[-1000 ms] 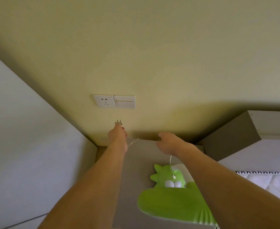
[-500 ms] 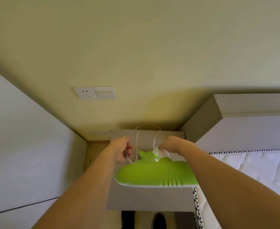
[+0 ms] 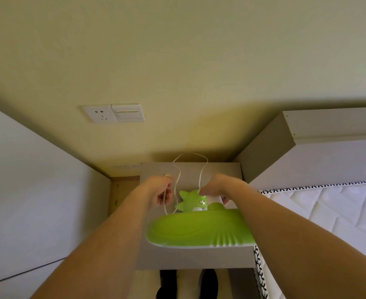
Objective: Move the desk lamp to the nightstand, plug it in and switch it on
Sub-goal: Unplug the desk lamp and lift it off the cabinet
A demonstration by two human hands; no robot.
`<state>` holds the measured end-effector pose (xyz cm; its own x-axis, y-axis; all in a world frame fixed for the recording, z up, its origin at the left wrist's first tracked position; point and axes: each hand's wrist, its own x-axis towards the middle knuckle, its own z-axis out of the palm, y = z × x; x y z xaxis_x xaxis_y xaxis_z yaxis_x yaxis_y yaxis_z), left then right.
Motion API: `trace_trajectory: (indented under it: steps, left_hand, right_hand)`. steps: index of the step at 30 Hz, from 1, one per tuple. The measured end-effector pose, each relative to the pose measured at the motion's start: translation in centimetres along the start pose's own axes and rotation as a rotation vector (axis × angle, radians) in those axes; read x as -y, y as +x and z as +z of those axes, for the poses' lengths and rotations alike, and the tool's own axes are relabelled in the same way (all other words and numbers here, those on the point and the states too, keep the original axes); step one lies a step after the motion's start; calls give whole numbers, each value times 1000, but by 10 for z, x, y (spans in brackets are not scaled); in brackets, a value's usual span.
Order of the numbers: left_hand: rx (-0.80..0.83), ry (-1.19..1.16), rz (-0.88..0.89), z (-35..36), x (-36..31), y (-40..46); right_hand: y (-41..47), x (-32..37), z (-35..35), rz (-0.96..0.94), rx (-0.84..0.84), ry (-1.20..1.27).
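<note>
A green desk lamp point(image 3: 197, 227) with a cartoon-shaped base point(image 3: 191, 201) stands on the grey nightstand point(image 3: 190, 257). Its white cord point(image 3: 189, 155) loops up behind it against the wall. My left hand point(image 3: 161, 192) is closed on the plug end of the cord, with the plug tip point(image 3: 167, 175) peeking above the fingers. My right hand point(image 3: 217, 187) pinches the cord where it meets the lamp base. A white wall socket point(image 3: 99, 114) sits up and to the left, beside a wall switch point(image 3: 127, 112).
A grey headboard point(image 3: 285, 145) and a white quilted mattress point(image 3: 328, 203) lie to the right. A white panel point(image 3: 26, 190) stands on the left, with a narrow wooden gap point(image 3: 123, 190) beside the nightstand. Dark shoes point(image 3: 188, 283) show below.
My left hand, which held the plug up near the socket, has dropped down to the lamp. The cord now forms a loop behind the lamp, and the view has tilted down.
</note>
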<state>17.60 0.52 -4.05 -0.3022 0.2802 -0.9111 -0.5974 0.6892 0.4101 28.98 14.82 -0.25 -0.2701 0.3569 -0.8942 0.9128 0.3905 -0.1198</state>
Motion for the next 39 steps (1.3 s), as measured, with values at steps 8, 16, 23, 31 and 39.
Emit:
trace_trajectory:
  steps: [8,16,23,31,39]
  left_hand:
    - [-66,156,8,1,4,-5]
    - [-115,78,35,-16,9,-33]
    - [-195,-86,108,-29,44,-90]
    - [-346,-464,175,-29,156,-157]
    - [-560,-846,161,-24,306,-222]
  right_hand:
    - [-3,12,2,12,-48,-66]
    - [-18,1,20,-48,-215,-101]
    - [-71,9,29,-263,-317,-268]
    - [-128,19,77,-557,-288,-637]
    - [-170,35,192,-771,-155,-986]
